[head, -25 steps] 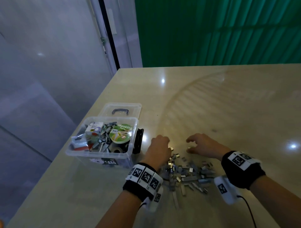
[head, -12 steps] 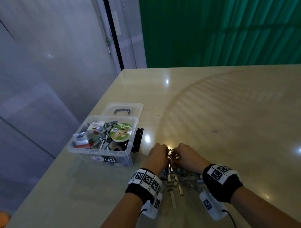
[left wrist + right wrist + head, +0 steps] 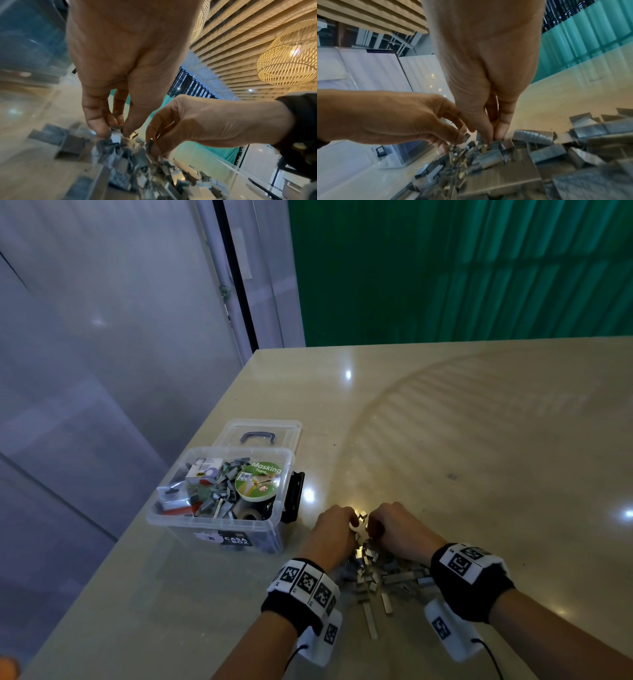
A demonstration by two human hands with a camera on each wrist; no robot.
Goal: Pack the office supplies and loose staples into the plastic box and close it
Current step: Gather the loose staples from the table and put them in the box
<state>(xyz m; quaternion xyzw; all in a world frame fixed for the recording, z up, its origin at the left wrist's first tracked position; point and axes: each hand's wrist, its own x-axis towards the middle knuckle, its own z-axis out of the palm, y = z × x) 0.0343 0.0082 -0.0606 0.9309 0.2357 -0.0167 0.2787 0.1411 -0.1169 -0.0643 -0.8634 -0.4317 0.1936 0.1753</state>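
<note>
Overhead, wicker lamps; glossy beige table.

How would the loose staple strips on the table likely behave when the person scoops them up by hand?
The staple strips look small, thin and shiny, so probably slippery and apt to spill. Their uneven lengths suggest they snap easily. Left hand and right hand pinch only a few.

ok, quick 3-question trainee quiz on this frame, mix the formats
1. True or false: the plastic box has its lid on.
2. What do the left hand and right hand work at? A) masking tape B) staple pile C) lid
3. Fill in: the staple pile lies on the ___, to the right of the box in the head view.

Key: 1 false; 2 B; 3 table.
</note>
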